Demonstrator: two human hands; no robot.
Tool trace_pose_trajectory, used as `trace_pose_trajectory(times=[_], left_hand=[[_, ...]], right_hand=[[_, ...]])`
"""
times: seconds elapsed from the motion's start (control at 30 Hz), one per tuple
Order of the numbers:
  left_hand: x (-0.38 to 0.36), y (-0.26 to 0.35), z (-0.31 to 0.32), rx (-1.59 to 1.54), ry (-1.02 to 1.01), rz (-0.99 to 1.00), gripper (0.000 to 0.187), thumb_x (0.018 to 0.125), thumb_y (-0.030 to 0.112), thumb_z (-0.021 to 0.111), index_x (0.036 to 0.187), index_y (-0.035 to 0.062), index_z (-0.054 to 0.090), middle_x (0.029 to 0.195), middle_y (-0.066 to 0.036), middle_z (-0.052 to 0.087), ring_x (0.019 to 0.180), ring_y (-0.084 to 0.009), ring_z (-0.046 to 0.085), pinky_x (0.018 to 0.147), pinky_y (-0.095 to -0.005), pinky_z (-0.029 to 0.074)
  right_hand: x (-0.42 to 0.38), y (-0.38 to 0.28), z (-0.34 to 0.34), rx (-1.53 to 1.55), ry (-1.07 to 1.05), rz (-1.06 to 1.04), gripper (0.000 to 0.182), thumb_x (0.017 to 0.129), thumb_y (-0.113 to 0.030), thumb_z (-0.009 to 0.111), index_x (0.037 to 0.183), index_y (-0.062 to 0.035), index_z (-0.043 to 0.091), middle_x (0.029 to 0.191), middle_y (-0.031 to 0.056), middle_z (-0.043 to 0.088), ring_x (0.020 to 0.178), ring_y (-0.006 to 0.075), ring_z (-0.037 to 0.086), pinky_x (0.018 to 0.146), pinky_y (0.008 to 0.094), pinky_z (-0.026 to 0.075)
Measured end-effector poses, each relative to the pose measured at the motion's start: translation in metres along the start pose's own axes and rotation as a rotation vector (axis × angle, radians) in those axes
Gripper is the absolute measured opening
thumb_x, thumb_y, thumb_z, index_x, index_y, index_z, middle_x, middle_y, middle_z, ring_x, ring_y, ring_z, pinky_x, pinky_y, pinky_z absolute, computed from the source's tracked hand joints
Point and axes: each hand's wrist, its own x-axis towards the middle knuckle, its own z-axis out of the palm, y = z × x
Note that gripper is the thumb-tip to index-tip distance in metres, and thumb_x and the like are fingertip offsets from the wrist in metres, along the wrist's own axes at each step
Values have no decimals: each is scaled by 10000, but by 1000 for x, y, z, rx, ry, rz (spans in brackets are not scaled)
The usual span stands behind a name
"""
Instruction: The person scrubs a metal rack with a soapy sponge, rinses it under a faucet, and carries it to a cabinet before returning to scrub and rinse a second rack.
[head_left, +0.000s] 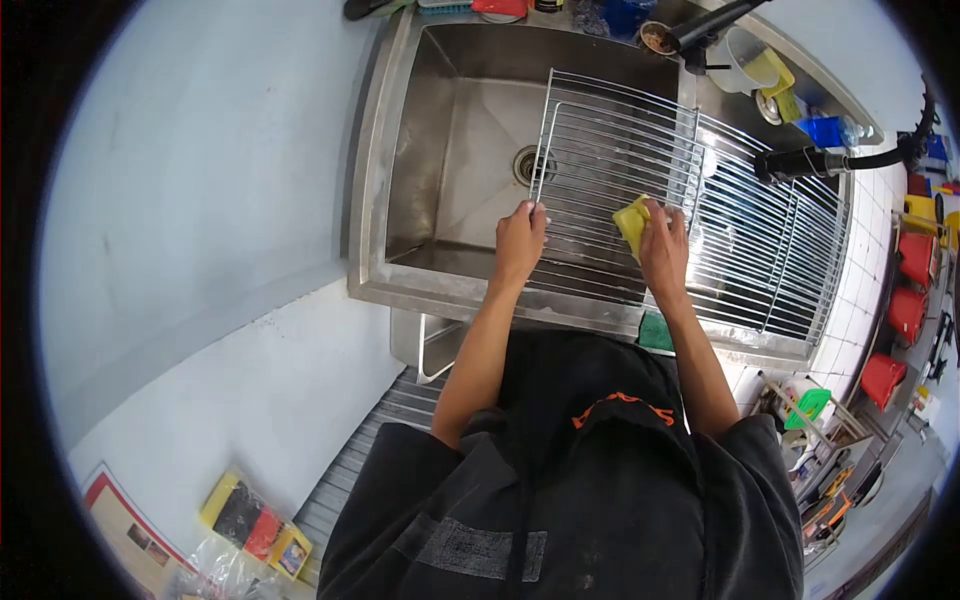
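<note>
A large metal wire rack [620, 130] lies across the right part of the steel sink [440, 110] and over the ledge beside it. My left hand [518, 242] is closed round the rack's left edge, close to the front of the basin. In my right hand [664, 250] is a yellow sponge [631, 222], pressed against the wires near the rack's middle. Through the wires the drain [530, 165] shows in part. A green scouring pad [655, 331] rests on the sink's front rim, beside my right forearm.
A black faucet [800, 163] reaches in over the rack from the right. Along the back ledge stand a clear plastic jug [742, 65], a blue bottle [828, 131] and a black-handled strainer [660, 38]. A wall [220, 150] borders the sink on the left.
</note>
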Motion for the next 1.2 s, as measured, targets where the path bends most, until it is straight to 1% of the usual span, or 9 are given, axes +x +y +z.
trace_pose_trajectory(times=[0.17, 0.3, 0.47, 0.57, 0.77, 0.87, 1.07, 1.17, 1.2], left_hand=[[2, -8, -4, 264, -11, 149, 255, 999, 213, 576, 991, -30, 653, 725, -121, 704, 615, -229, 713, 603, -359, 551], [-1, -1, -4, 28, -33, 20, 227, 979, 182, 602, 1009, -36, 655, 709, -109, 694, 616, -195, 710, 586, -327, 538], [-4, 0, 0, -269, -15, -101, 217, 936, 186, 635, 943, -28, 670, 633, -116, 668, 601, -182, 708, 580, -304, 537], [0, 6, -5, -72, -30, -77, 220, 909, 192, 643, 879, -23, 677, 623, -123, 665, 602, -190, 708, 604, -329, 547], [8, -3, -6, 186, 14, 68, 227, 860, 213, 650, 814, -6, 686, 687, -197, 672, 671, -374, 683, 674, -439, 540], [9, -12, -3, 232, 37, 141, 238, 911, 203, 619, 835, -12, 688, 612, -120, 672, 555, -213, 690, 601, -329, 531], [13, -12, -3, 179, 39, 98, 236, 903, 195, 640, 790, -7, 687, 626, -124, 680, 556, -217, 687, 604, -345, 533], [10, 8, -14, 181, -21, 83, 224, 874, 203, 657, 811, -11, 682, 671, -182, 677, 625, -345, 686, 626, -411, 536], [10, 9, -15, 178, -26, 86, 226, 878, 201, 653, 811, -13, 680, 661, -176, 676, 610, -332, 686, 621, -405, 537]], right_hand=[[0, -23, 7, -49, -30, 28, 421, 918, -133, 650, 1325, -116, 542, 1175, 209, 563, 1071, 391, 560, 898, 492, 459], [-3, -38, 12, -147, -62, -67, 466, 882, -215, 697, 1309, -103, 547, 1184, 203, 542, 1065, 375, 554, 883, 489, 463], [10, -23, 32, -20, -154, -191, 514, 809, -146, 730, 1288, -94, 550, 1192, 192, 542, 1070, 369, 554, 911, 473, 473], [20, -37, 46, 37, -178, -261, 512, 793, -127, 741, 1268, -87, 554, 1193, 186, 545, 1074, 368, 557, 915, 476, 477], [23, -50, 47, 136, -215, -205, 503, 787, -115, 750, 1247, -76, 550, 1188, 193, 545, 1085, 385, 556, 930, 482, 478], [22, -47, 45, 162, -221, -199, 504, 785, -109, 750, 1245, -72, 546, 1188, 198, 544, 1086, 392, 556, 941, 481, 476], [22, -45, 47, 146, -238, -189, 505, 787, -112, 750, 1245, -69, 540, 1192, 207, 542, 1091, 397, 552, 956, 478, 472], [21, -46, 45, 146, -240, -183, 503, 789, -115, 750, 1243, -70, 539, 1194, 207, 540, 1094, 396, 550, 960, 478, 470], [21, -46, 46, 146, -237, -183, 502, 789, -115, 750, 1243, -70, 539, 1195, 207, 540, 1095, 395, 549, 961, 478, 469]])
